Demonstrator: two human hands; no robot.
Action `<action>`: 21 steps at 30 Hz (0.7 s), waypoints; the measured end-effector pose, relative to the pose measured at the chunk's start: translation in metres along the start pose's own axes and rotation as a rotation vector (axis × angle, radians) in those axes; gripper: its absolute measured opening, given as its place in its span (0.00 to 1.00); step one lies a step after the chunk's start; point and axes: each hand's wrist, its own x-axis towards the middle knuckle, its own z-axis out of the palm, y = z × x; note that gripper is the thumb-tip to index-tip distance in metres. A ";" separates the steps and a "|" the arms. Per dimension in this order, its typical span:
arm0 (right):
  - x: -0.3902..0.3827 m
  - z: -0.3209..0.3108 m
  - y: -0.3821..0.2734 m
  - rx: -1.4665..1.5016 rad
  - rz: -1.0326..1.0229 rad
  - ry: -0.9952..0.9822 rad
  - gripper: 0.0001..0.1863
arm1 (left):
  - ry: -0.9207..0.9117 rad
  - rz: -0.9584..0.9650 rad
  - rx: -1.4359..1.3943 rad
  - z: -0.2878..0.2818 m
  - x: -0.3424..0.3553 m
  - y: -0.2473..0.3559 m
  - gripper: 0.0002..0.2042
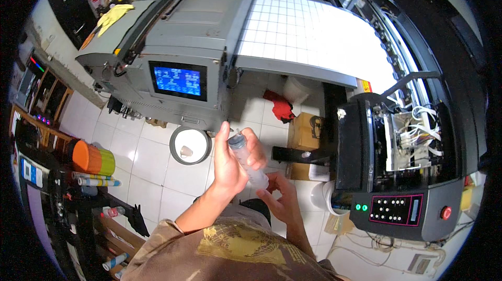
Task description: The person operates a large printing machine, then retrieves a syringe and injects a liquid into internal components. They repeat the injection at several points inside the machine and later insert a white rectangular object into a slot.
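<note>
A clear plastic syringe with a grey cap-like top end is held at a slant above the floor. My left hand is closed round its upper part, thumb raised along the side. My right hand is at the syringe's lower end, its fingers curled against it, partly hidden behind the barrel. Both forearms reach up from the lower edge, over my brown shirt.
Ahead stands a grey machine with a touchscreen, beside a white gridded bed. At right is an open black printer with white tubes. A round tub, red cloth and cardboard boxes sit on the tiles.
</note>
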 end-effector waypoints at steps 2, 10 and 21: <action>-0.002 0.007 -0.009 -0.088 -0.045 -0.004 0.19 | -0.010 -0.036 0.028 0.006 -0.005 0.008 0.32; 0.011 0.028 -0.037 -0.067 -0.237 -0.002 0.12 | -0.161 -0.083 0.014 0.017 -0.009 0.042 0.27; 0.020 0.049 -0.057 -0.084 -0.294 0.020 0.10 | -0.212 0.015 -0.079 0.018 -0.018 0.069 0.25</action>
